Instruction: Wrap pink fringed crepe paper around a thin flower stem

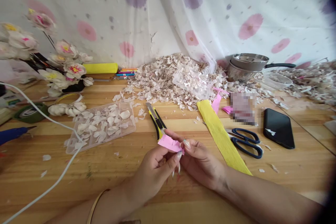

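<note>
A short strip of pink crepe paper with small cuts along its upper edge is held above the wooden table. My left hand pinches its lower right part between thumb and fingers. At the strip's right end, my right hand grips it with thumb and forefinger, the fingertips of both hands almost meeting. Just behind my hands lies a yellow and black box cutter, its blade end pointing away. A long yellow crepe paper strip lies to the right, beside scissors with dark blue handles.
A compartment tray of white petals sits left, crossed by a white cable. Behind is a heap of dried petals, with metal pans. A black phone lies right; artificial flowers stand left near a blue glue gun.
</note>
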Demonstrator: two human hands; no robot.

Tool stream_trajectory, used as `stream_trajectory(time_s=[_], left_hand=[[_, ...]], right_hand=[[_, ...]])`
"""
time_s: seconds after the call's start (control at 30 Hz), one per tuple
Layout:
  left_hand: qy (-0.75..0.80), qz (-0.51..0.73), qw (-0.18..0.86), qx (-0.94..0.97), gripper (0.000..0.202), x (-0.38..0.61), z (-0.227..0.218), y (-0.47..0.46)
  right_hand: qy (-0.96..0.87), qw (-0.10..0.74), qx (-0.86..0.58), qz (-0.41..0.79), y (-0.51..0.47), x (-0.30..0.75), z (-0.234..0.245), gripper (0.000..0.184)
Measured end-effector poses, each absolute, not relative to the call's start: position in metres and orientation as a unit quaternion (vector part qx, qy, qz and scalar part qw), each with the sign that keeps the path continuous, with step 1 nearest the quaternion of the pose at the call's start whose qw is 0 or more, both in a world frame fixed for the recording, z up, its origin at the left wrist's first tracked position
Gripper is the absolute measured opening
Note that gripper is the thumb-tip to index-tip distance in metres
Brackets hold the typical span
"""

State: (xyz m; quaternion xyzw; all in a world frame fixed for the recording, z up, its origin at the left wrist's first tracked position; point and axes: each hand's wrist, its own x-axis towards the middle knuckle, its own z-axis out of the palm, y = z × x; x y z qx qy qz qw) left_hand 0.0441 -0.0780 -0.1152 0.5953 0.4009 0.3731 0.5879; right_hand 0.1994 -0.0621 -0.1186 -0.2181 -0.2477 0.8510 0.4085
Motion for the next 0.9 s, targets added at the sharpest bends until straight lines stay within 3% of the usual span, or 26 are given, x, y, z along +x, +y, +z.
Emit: stream_trajectory(time_s=[0.23,0.37,0.5,0.6,0.77,0.9], left_hand=[[0.411,0.378,0.565,0.608,0.023,0.044,-0.114,-0.081],[0.416,0.39,0.573,0.589,0.023,0.042,-0.114,-0.084],[0.416,0.38,0.59,0.579,0.025,0.04,-0.113,-0.085],[0.411,0.371,0.6,0.577,0.026,0.04,-0.11,-0.084],[0.416,0.363,0.571,0.608,0.02,0.041,-0.108,-0.083],[0.414,0.362,0.578,0.603,0.02,0.041,-0.112,-0.083]], right_hand=[[-0.274,0.436,-0.236,0.824,-0.061,0.199,-0.124,0.026],[-0.521,0.504,-0.271,0.633,-0.052,0.212,-0.119,0.02],[-0.782,0.409,-0.294,0.367,-0.044,0.227,-0.113,0.02],[-0.862,0.356,-0.258,0.253,-0.044,0.23,-0.111,0.024],[-0.888,0.332,-0.263,0.178,-0.048,0.227,-0.11,0.024],[-0.875,0.314,-0.299,0.215,-0.049,0.227,-0.113,0.02]])
